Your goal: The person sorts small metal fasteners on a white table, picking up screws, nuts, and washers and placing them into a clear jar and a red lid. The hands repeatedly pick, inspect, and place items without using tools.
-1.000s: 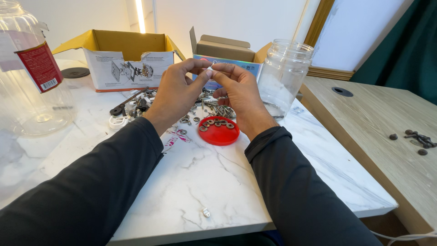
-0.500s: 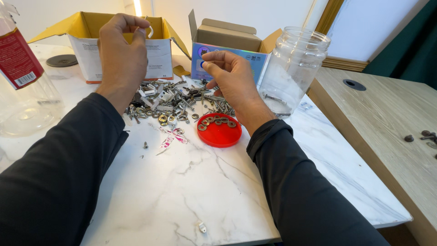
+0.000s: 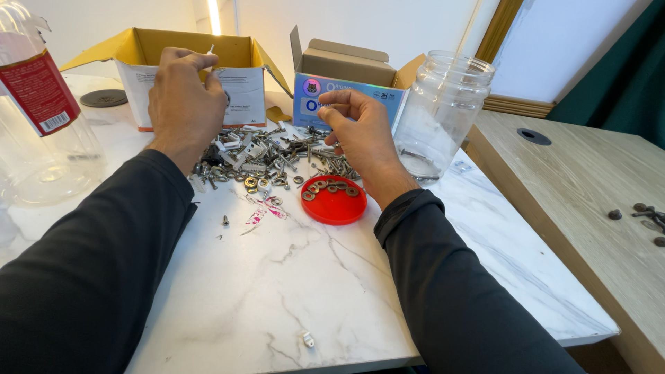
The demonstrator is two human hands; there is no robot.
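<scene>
**A:** Your left hand (image 3: 181, 97) is hovering in front of the open cardboard box (image 3: 194, 66), its grip pinched together on a small pale part (image 3: 210, 50) that is poking up past your fingertips. What that part is stays too small to tell.

**B:** And your right hand (image 3: 360, 131) is hanging above the heap of metal hardware (image 3: 267, 156), thumb and forefinger closing together. Whether anything is sitting between them, I cannot tell.

**A:** That heap is a tangle of dull grey screws, bolts, brackets and washers, lying on the smooth white marble-veined table (image 3: 298, 277). Just beside it you are keeping a round red plastic lid (image 3: 334, 201) with brownish ring washers lying flat in it.

**B:** A ribbed clear glass jar (image 3: 443, 111) is standing upright near your right wrist, mouth open. Behind your right hand a smaller shiny blue carton (image 3: 346, 86) is sitting with its flaps up.

**A:** On your left, a large clear plastic container (image 3: 38, 125) with a red label is running off the frame's edge. The near half of the table is giving you open room; only a tiny metal clip (image 3: 307, 339) is lying by the front edge.

**B:** Your dark sleeves are covering part of the table. To the right, a pale wood-grain table (image 3: 575, 180) is adjoining, with a few dark bits (image 3: 644, 218) cut off at the frame's border.
</scene>
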